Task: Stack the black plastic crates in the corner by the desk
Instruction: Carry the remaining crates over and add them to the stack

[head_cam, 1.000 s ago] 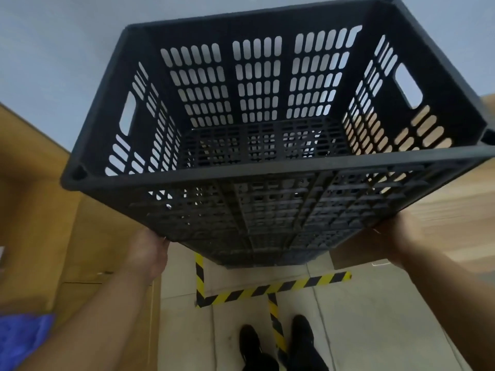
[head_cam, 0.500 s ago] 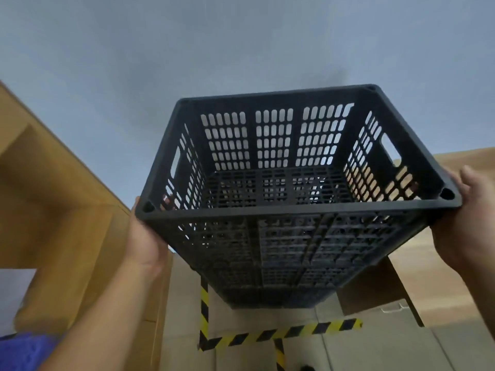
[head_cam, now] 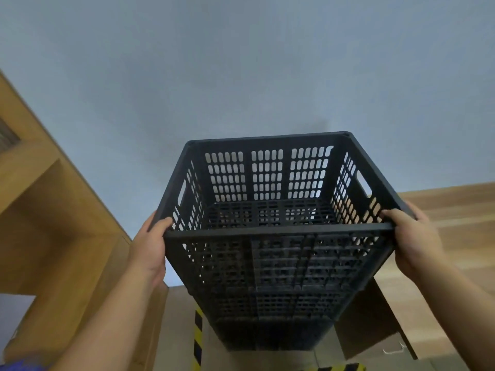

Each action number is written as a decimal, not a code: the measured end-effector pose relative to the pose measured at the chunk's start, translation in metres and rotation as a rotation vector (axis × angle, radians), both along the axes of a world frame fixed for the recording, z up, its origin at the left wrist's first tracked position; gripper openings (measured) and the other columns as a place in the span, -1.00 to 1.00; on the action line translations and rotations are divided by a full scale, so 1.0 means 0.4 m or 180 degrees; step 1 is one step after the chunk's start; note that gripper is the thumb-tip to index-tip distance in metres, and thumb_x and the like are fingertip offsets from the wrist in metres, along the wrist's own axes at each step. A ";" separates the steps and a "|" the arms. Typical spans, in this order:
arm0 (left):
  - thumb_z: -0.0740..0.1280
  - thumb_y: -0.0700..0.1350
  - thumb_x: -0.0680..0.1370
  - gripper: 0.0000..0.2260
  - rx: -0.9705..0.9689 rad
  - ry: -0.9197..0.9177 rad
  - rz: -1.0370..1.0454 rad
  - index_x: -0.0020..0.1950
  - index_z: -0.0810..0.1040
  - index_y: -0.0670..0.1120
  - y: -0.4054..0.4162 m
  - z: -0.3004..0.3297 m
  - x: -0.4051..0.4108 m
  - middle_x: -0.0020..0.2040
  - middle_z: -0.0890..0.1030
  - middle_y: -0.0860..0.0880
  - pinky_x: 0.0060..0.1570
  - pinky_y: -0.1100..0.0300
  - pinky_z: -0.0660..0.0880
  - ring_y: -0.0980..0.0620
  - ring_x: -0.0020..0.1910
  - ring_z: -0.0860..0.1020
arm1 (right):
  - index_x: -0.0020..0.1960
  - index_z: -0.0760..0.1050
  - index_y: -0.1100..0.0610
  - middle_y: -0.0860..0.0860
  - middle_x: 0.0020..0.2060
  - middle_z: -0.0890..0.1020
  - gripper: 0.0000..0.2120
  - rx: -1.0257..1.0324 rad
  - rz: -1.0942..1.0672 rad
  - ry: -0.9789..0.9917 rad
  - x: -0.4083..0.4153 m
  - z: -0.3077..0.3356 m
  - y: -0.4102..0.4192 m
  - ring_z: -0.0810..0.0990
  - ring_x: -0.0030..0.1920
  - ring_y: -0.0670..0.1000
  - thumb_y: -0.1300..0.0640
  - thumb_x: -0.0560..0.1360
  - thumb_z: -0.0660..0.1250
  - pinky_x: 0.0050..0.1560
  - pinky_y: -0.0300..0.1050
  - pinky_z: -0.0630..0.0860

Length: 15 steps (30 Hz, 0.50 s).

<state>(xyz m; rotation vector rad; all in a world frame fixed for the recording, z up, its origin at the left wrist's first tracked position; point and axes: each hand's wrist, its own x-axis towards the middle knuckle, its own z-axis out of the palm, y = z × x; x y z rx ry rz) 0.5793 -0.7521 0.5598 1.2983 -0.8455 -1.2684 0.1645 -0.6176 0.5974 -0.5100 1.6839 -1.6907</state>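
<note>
A black plastic crate (head_cam: 278, 231) with slotted walls and a grid floor fills the middle of the head view, its open top facing me. More black crate walls (head_cam: 267, 317) continue below it down to the floor, like a stack; I cannot tell whether the top crate rests on them. My left hand (head_cam: 151, 250) grips the crate's near left corner, thumb over the rim. My right hand (head_cam: 413, 241) grips the near right corner in the same way.
A wooden desk or shelf unit (head_cam: 53, 236) stands close on the left. A wooden desk (head_cam: 442, 236) with a brown side panel stands on the right. A pale grey wall (head_cam: 241, 76) lies behind. Yellow-black tape (head_cam: 198, 341) marks the tiled floor.
The crate has moved away from me and down toward the wall corner. My hands shifted from under its base to its near rim corners. My view has tilted upward; my shoes are out of sight.
</note>
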 end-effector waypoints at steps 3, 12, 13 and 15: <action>0.36 -0.14 0.58 -0.68 -0.0045 0.0011 0.0191 0.32 0.63 -0.11 0.002 -0.011 -0.008 -0.02 0.63 -0.06 0.11 0.03 0.54 -0.03 -0.05 0.59 | 0.23 0.51 0.09 0.10 -0.12 0.53 -0.76 0.0034 0.0059 0.0022 -0.001 0.009 -0.009 0.54 -0.24 0.05 0.29 0.62 0.22 -0.32 -0.05 0.53; 0.34 -0.10 0.57 -0.65 -0.0187 0.0088 0.0491 0.35 0.62 -0.10 0.018 -0.033 -0.047 -0.08 0.65 0.05 0.02 0.09 0.52 -0.02 -0.02 0.60 | 0.14 0.56 0.24 0.16 -0.17 0.47 -0.77 0.0163 0.0134 0.0106 -0.043 0.032 -0.095 0.47 -0.25 0.10 0.33 0.56 0.19 -0.29 -0.01 0.48; 0.33 -0.10 0.57 -0.68 -0.0180 0.0107 0.0511 0.32 0.63 -0.07 0.016 -0.030 -0.052 -0.09 0.66 0.05 -0.02 0.10 0.53 0.00 -0.06 0.61 | 0.19 0.55 0.28 0.15 -0.17 0.46 -0.75 0.0181 0.0131 0.0151 -0.049 0.031 -0.107 0.47 -0.25 0.10 0.32 0.56 0.20 -0.30 -0.02 0.47; 0.33 -0.10 0.56 -0.73 -0.0149 0.0135 0.0543 0.24 0.65 -0.02 0.009 -0.025 -0.058 -0.12 0.67 0.05 -0.09 0.10 0.55 0.02 -0.11 0.62 | 0.20 0.53 0.28 0.15 -0.16 0.47 -0.74 0.0182 0.0155 0.0184 -0.054 0.027 -0.121 0.48 -0.22 0.12 0.30 0.56 0.21 -0.29 -0.02 0.48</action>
